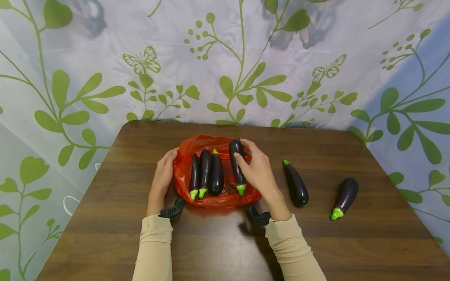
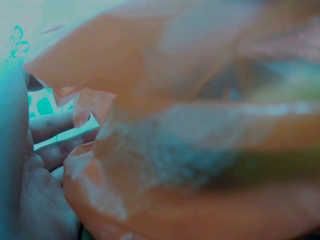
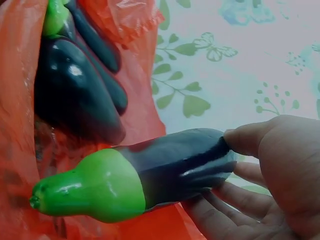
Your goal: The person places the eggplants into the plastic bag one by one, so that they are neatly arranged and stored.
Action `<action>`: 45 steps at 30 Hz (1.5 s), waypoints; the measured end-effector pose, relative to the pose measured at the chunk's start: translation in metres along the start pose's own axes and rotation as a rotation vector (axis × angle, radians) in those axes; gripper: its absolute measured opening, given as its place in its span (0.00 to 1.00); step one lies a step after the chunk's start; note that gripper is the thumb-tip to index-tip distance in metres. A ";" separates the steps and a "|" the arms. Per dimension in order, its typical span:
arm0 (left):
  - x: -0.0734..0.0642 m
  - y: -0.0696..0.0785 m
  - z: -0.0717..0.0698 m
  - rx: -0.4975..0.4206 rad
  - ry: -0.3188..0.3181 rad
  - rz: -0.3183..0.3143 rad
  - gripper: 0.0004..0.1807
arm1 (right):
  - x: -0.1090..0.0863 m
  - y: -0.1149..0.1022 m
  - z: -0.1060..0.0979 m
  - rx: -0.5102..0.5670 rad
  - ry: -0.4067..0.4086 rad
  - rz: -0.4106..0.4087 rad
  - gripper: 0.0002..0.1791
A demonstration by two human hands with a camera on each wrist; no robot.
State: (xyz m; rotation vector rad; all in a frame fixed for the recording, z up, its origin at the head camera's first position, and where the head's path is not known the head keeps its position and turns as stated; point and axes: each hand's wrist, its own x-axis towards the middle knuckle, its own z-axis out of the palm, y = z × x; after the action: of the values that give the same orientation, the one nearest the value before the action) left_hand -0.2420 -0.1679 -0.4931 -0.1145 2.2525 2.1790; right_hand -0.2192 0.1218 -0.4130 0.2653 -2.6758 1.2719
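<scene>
A red plastic bag lies spread on the table, its mouth facing up. Three dark eggplants with green caps rest side by side in it, among them the middle eggplant. My right hand grips another eggplant between thumb and fingers, over the bag's right part; in the right wrist view its green cap points left, away from the fingers. At the bag's left side my left hand holds the rim. Blurred red plastic covers much of the left wrist view, partly hiding the fingers.
To the right of the bag, an eggplant lies on the brown wooden table, cap toward the back. Farther right is another eggplant, cap toward the front. A leaf-patterned curtain hangs behind the table.
</scene>
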 end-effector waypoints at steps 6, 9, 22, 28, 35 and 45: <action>0.000 0.000 0.000 -0.008 -0.004 -0.002 0.28 | 0.001 0.005 0.011 -0.041 -0.021 -0.045 0.29; 0.000 0.000 0.001 -0.010 -0.003 0.000 0.28 | 0.001 0.008 0.017 -0.074 -0.031 -0.053 0.29; 0.001 0.000 0.001 0.000 0.001 0.007 0.29 | 0.001 0.015 0.028 -0.128 -0.056 -0.027 0.24; 0.001 -0.001 0.000 0.007 0.002 0.003 0.29 | 0.002 0.017 0.030 -0.135 -0.065 -0.016 0.25; 0.002 -0.002 0.000 0.006 0.006 0.016 0.29 | 0.002 0.019 0.033 -0.147 -0.095 0.011 0.28; 0.001 -0.002 -0.001 0.011 0.006 0.017 0.29 | 0.000 0.018 0.034 -0.169 -0.165 0.065 0.35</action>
State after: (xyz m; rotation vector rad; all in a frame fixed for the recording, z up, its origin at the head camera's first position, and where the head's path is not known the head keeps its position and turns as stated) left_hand -0.2432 -0.1692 -0.4956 -0.1015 2.2767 2.1772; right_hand -0.2257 0.1060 -0.4479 0.2733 -2.9335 1.0752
